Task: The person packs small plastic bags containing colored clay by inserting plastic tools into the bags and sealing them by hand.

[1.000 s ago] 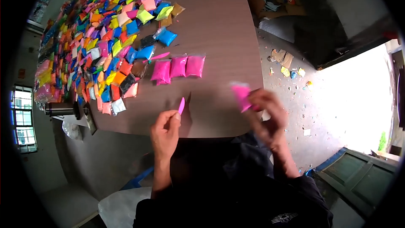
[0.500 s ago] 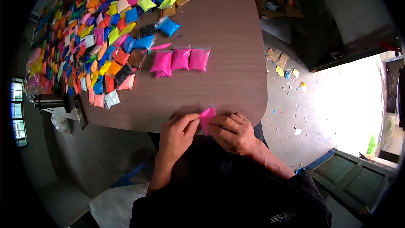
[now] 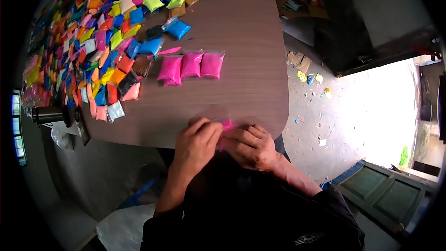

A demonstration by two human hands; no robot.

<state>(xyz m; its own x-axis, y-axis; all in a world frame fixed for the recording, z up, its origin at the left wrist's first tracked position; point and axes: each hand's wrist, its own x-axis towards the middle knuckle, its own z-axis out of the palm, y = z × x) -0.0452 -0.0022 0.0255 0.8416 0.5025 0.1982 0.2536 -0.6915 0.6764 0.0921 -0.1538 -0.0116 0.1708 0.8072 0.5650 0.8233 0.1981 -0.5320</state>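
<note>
At the table's near edge, a small bright pink plastic packet (image 3: pixel 226 123) is held between my two hands. My left hand (image 3: pixel 196 140) pinches its left side with thumb and fingertips. My right hand (image 3: pixel 251 146) closes on it from the right, its fingers curled and covering most of the packet. Beyond my hands, three filled pink packets stand out in a row: a left one (image 3: pixel 171 69), a middle one (image 3: pixel 191 65) and a right one (image 3: pixel 213 65). Just behind them lies a slim pink plastic tool (image 3: pixel 168 51).
A large heap of small colourful packets (image 3: pixel 100 42) covers the left of the brown table (image 3: pixel 251 83). A dark cylinder (image 3: pixel 49 114) is at the left edge. Scraps (image 3: pixel 319 78) litter the floor at right, near a cardboard box (image 3: pixel 304 0).
The pink packet shows less now, more covered by my fingers, and looks blurred by motion. My hands have drawn slightly closer together. The whole view has shifted a little.
</note>
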